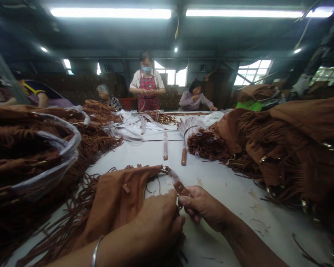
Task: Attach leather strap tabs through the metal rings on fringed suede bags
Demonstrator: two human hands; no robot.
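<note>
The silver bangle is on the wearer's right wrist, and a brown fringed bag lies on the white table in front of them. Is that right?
Not quite: the head view shows the silver bangle on the left wrist. The brown fringed bag does lie on the white table.

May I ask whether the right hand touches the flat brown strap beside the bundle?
Apart: the head view shows white tabletop between right hand and flat brown strap.

On the white table (pixel 225 178) lie a brown fringed bag (pixel 111 204), bag heaps (pixel 300 129) at left and right — and two straps (pixel 165 146) near a tied bundle (pixel 192 133).
</note>
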